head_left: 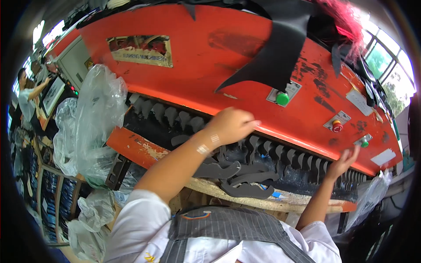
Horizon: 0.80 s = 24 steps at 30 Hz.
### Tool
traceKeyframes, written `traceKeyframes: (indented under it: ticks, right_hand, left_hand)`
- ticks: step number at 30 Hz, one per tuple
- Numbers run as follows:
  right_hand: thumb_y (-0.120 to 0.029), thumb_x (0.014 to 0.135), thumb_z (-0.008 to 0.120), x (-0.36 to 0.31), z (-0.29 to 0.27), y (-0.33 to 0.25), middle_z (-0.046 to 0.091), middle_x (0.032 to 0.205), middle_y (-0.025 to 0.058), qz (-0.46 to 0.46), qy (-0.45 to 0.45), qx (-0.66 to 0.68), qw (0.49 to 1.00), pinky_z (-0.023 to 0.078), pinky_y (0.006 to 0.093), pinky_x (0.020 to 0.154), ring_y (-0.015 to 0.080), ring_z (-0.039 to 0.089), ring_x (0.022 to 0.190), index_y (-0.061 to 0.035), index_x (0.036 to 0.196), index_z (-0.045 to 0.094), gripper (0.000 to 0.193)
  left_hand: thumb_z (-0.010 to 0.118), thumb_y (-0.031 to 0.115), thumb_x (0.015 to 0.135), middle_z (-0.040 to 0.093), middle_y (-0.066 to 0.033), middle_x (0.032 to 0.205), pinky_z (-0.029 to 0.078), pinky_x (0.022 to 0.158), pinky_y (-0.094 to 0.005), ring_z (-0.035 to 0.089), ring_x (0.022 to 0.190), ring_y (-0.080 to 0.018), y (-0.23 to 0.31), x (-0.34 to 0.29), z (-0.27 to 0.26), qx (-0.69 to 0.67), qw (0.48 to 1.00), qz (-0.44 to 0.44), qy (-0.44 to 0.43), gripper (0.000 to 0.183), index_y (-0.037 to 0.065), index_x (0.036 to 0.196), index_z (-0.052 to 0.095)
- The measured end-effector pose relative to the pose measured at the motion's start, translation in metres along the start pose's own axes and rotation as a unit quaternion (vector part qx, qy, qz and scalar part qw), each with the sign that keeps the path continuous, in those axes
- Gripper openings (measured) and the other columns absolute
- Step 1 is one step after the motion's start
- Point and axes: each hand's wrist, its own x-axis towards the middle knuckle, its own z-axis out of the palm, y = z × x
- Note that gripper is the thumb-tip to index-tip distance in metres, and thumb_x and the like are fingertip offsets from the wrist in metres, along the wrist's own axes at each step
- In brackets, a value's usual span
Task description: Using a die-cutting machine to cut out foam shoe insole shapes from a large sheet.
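My left hand (pixel 233 126), slightly blurred, is curled closed in front of the lower edge of a large red machine (pixel 193 57); nothing shows in it. Two small strips are stuck on that wrist. Farther right, my right hand (pixel 343 165) has its fingers apart and stretched up, just below a small green button (pixel 365 143) at the machine's right end. Under the machine's edge, rows of dark curved pieces (pixel 289 158) stand along the bed. Loose dark grey curved strips (pixel 250 179) lie piled at the front, on a wooden board (pixel 215 189).
A larger green button (pixel 282 98) and a red button (pixel 337 126) sit on the machine's face. Black sheet material (pixel 280 52) hangs over it from the top. Clear plastic bags (pixel 98 105) crowd the left side. At far left a person (pixel 28 98) stands beside a panel.
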Motion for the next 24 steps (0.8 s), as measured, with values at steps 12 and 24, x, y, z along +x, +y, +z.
traceKeyframes:
  ticks: [12,24]
  right_hand:
    - [-0.035,0.081,0.072,-0.186,0.035,-0.233,0.062,0.083,0.0081,-0.255,-0.54,0.238,0.766,0.046,0.0387,0.069,0.0263,0.059,0.075,-0.0088,0.095,0.063,0.031]
    - [-0.052,0.081,0.066,-0.199,0.027,-0.22,0.063,0.092,0.0111,-0.148,-0.649,-0.093,0.741,0.044,0.0376,0.086,0.0285,0.058,0.096,-0.0056,0.101,0.064,0.05]
  left_hand:
    - [0.072,0.026,0.08,0.062,-0.0067,0.074,0.045,0.072,-0.0386,0.057,0.076,-0.0283,-0.039,-0.226,-0.023,0.138,0.962,-0.186,0.145,0.021,0.009,0.071,0.064]
    - [0.066,0.026,0.083,0.061,-0.0063,0.095,0.044,0.087,-0.0417,0.055,0.098,-0.0286,-0.034,-0.18,0.028,0.124,0.981,-0.146,0.007,0.02,0.013,0.097,0.063]
